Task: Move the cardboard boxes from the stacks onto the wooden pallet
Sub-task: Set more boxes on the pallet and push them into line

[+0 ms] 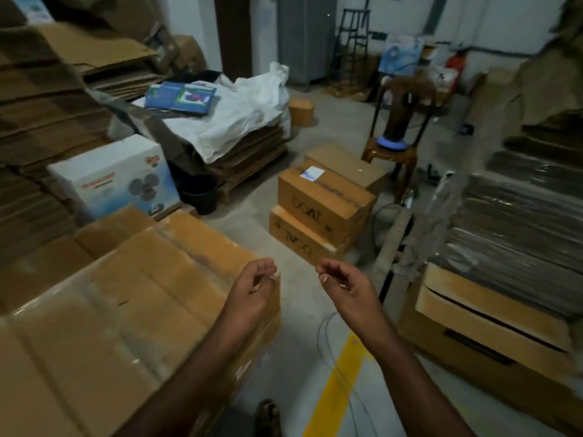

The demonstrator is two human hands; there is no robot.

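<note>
Both hands up in front, near centre, empty. Left hand [252, 283] has fingers loosely curled, hanging over the near right corner of the big cardboard box [132, 298]; can't tell if it touches the box. Right hand [342, 283] also loosely curled, holding nothing, in the air over the floor [284, 225], just beside the left hand

Big cardboard box fills the near left, top flaps taped, more brown cartons beside it further left. Can't see what it sits on

Mid scene, centre: stack of boxes [321, 209] on the floor, two long ones stacked with black handwriting on the sides, the upper one with a white label [311, 173] on top. A third box [347, 164] touches them on the far side

Near right: long flat boxes [485, 323] low down, with wrapped flat cardboard bundles [520, 222] piled on top

Left: tall piles of flattened cardboard [41, 121], a white fan carton [113, 178] in front of them, a black bucket [198, 193] just right of it. Far of that, a pile of flat sheets under a white sack [246, 111] with blue printed cartons [181, 97] lying on it

Far right of centre: brown plastic chair [397, 121] with a blue-based item on the seat. Yellow floor line [337, 383] near, between the forearms. Wooden pallet not clearly identifiable in this view
</note>
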